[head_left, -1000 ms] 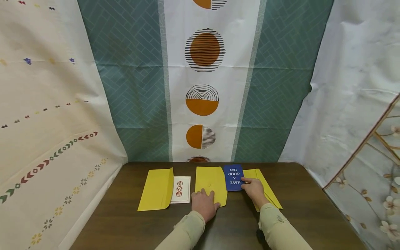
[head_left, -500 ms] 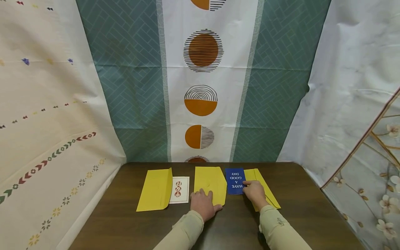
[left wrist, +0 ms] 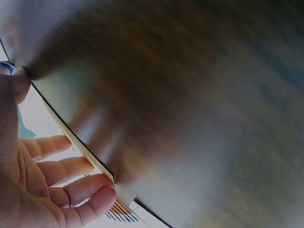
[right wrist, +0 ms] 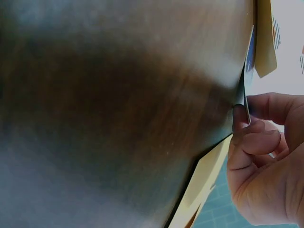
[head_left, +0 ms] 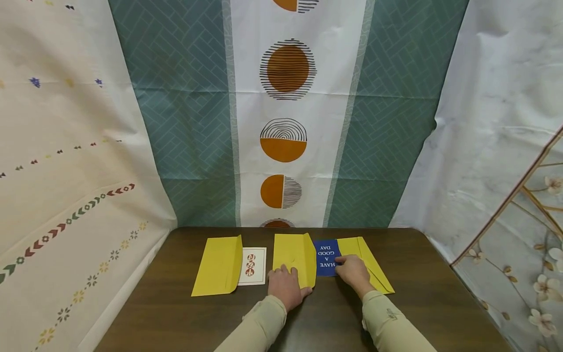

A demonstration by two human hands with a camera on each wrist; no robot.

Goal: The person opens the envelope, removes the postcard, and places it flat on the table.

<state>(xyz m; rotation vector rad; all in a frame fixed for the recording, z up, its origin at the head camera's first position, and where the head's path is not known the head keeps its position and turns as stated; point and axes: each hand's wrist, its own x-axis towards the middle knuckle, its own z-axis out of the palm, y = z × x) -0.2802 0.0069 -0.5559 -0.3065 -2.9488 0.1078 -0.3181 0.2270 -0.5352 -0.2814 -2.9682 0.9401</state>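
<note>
A blue card (head_left: 326, 257) printed "HAVE A GOOD DAY" lies beside the middle yellow envelope (head_left: 288, 252), its left edge right at the envelope's raised flap. My right hand (head_left: 353, 274) pinches the card's near right edge between thumb and fingers, as the right wrist view shows, where the card (right wrist: 248, 76) stands edge-on. My left hand (head_left: 285, 287) rests on the middle envelope with fingers spread, pressing its lower part to the table. In the left wrist view, the left hand's fingers (left wrist: 71, 171) lie straight along the envelope's edge.
A left yellow envelope (head_left: 215, 266) lies beside a white card (head_left: 253, 266) with red round characters, partly under its flap. A right yellow envelope (head_left: 371, 266) lies behind the right hand. All rest on a dark wooden table (head_left: 176, 318) with patterned cloths (head_left: 189, 122) around it.
My right hand has brought the blue card down, then left to the middle envelope's opening. That envelope's flap now stands raised. My left hand has stayed in place.
</note>
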